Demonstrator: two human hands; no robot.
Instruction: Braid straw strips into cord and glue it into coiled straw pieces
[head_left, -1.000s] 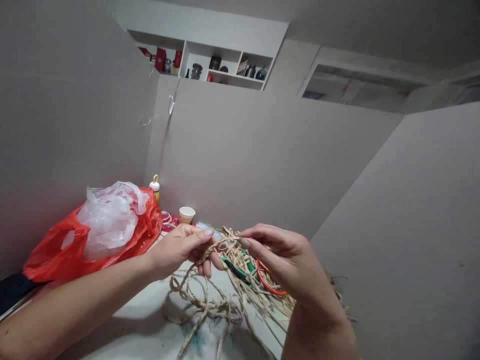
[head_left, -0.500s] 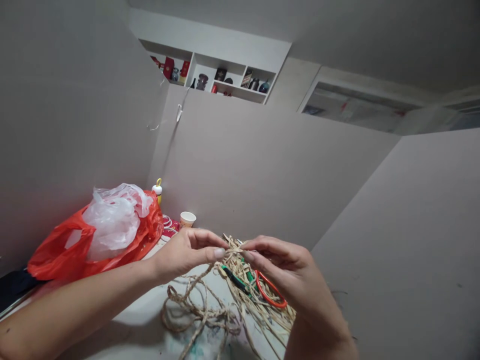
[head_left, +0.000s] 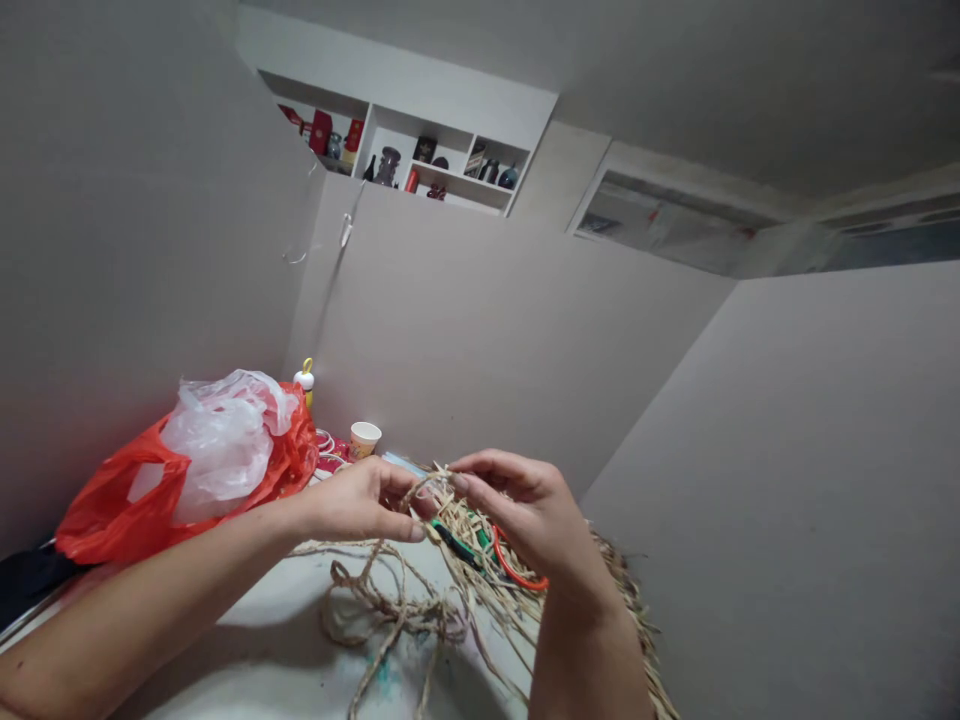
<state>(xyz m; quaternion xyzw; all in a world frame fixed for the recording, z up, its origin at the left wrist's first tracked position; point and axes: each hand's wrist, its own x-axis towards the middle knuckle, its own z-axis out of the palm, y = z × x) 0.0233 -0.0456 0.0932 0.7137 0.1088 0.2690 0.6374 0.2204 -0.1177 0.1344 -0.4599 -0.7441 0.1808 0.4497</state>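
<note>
A twisted straw-coloured cord [head_left: 397, 610] lies in loose loops on the white table, and its upper end rises to both hands. My right hand [head_left: 517, 500] pinches that end between thumb and fingers. Just left of it, my left hand [head_left: 375, 500] has its thumb apart from its curled fingers, with the cord passing over them; whether those fingers grip it is hard to see. Loose dry strands [head_left: 487, 600] lie beneath and behind the hands. Among them are a green-and-black handled tool [head_left: 456, 545] and an orange-red scissor handle [head_left: 516, 568].
On the left of the table [head_left: 255, 640] sits a red plastic bag [head_left: 127, 500] with a white bag [head_left: 217, 440] in it. A paper cup [head_left: 365, 440] and a yellow-and-white bottle [head_left: 304, 382] stand behind. More straw [head_left: 637, 620] hangs at the right.
The view has shifted. My left thumb has parted from the fingers and off the cord's end. My right hand has moved left and slightly up, still pinching, and the cord now arches over the left fingers.
</note>
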